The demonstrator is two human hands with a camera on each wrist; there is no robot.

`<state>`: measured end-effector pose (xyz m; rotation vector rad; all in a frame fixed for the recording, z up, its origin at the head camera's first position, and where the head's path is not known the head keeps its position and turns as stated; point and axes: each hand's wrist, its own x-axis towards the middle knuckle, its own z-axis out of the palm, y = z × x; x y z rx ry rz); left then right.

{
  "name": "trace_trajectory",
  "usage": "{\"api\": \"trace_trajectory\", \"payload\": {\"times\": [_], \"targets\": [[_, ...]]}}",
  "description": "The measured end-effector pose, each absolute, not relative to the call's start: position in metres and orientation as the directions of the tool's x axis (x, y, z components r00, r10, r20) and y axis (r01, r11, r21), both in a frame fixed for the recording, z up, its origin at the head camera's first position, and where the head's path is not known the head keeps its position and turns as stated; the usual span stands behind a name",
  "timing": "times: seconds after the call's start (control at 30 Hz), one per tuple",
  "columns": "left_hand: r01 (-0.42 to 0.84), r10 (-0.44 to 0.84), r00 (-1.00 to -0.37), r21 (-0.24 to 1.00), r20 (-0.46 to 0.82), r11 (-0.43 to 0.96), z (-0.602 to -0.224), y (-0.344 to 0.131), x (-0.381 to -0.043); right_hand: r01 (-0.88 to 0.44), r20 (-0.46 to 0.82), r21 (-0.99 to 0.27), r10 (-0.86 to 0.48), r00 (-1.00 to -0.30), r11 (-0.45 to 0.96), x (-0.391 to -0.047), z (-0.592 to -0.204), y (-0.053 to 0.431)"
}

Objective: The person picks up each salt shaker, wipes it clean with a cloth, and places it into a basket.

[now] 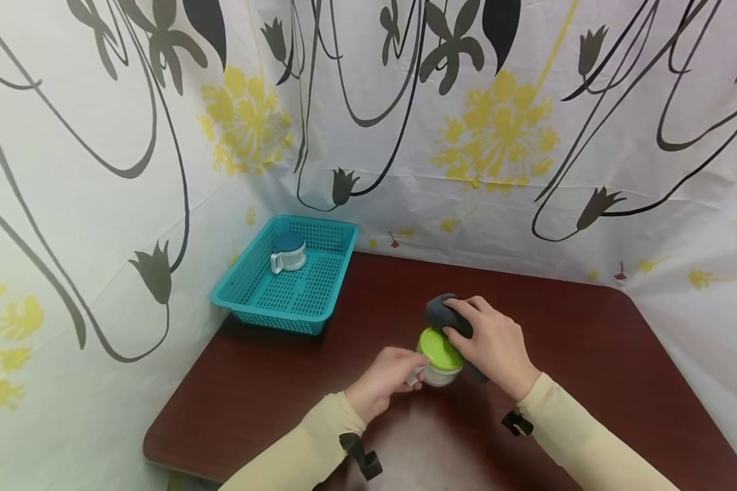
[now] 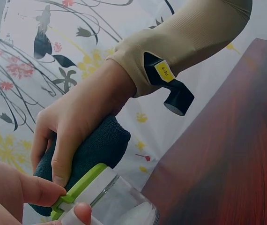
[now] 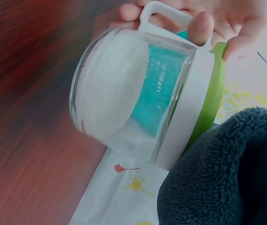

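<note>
My left hand point(image 1: 383, 380) grips the white handle of a clear seasoning jar point(image 1: 440, 376), its thumb close to the green lid point(image 1: 440, 348). White contents show through the glass in the right wrist view, where the jar point(image 3: 107, 86) looks tilted. In my right hand point(image 1: 496, 346) is a bunched dark grey towel point(image 1: 443, 315), thumb on one side and fingers on the other. The towel point(image 2: 106, 146) touches the lid's edge in the left wrist view. Part of the right hand's grip is hidden behind the cloth.
A turquoise plastic basket point(image 1: 282, 310) stands at the table's back left corner. Inside it sits a second jar point(image 1: 289, 252) with a blue lid and white handle. The dark red table point(image 1: 528, 314) meets a patterned curtain point(image 1: 399, 150) at the back.
</note>
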<state>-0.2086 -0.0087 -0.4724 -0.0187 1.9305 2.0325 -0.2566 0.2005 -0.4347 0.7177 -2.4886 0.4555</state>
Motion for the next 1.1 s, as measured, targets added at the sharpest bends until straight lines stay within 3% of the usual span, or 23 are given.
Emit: {"api": "trace_trajectory", "payload": {"times": [0.6,1.1], "targets": [[-0.266,0.255,-0.933,0.964,-0.254,-0.012,-0.464,-0.004,-0.221,-0.592,0.469,-0.319,-0.420,-0.777,0.740,-0.254,-0.418,0.176],[-0.278,0.281,-0.920,0.960,-0.273,0.023,-0.456,0.000,-0.238,-0.578,0.505,-0.221,-0.415,-0.757,0.786,-0.256,-0.415,0.175]]}}
